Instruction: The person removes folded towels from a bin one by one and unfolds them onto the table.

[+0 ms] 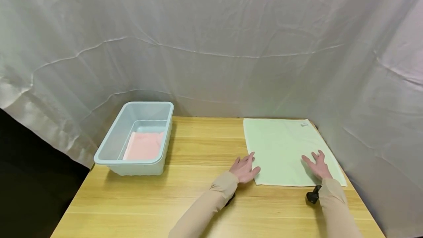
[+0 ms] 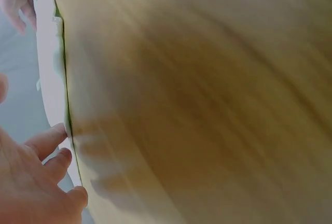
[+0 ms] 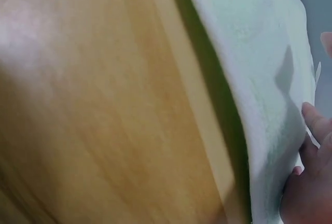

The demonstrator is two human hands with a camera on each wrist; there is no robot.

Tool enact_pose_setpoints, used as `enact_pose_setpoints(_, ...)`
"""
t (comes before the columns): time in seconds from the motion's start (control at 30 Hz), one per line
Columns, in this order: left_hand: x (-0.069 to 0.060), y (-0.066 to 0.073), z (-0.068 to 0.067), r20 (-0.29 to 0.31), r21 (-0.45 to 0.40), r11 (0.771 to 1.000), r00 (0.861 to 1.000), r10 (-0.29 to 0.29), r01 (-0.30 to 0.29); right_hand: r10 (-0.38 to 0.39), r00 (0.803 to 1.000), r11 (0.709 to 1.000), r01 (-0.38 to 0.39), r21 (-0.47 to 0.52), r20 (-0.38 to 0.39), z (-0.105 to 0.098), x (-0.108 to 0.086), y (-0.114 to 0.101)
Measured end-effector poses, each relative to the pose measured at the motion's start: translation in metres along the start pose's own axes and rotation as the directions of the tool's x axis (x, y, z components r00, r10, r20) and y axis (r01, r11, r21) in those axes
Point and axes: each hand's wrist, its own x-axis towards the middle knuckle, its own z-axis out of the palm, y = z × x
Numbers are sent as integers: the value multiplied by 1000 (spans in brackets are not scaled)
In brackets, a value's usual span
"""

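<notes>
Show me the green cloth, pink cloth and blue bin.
Green cloth (image 1: 282, 150), head view, middle of its upper face.
Pink cloth (image 1: 144, 146), head view, middle of its visible top.
Blue bin (image 1: 127, 162), head view, front rim.

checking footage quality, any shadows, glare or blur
Head view: soft shadow beside the blue bin; left wrist view: shadow streaks on the wooden table, whose grain looks blurred; right wrist view: pale glare at upper left, shadow on the green cloth.

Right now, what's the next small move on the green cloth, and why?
Probably have the left hand pinch the left edge of the green cloth to begin a fold: the cloth lies spread out, that hand is at that edge, and the pink cloth in the bin seems folded.
</notes>
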Motion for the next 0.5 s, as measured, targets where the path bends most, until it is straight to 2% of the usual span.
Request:
enact_pose_setpoints(0.23,-2,4,-4,16,-48,999,1000,-19,20,16,1000,1000,-16,-3,13,-3,-3,-4)
enact_pose_setpoints(0.5,-5,0,-3,28,-68,998,1000,0,2,-2,1000,1000,3,-24,17,-4,-2,-5)
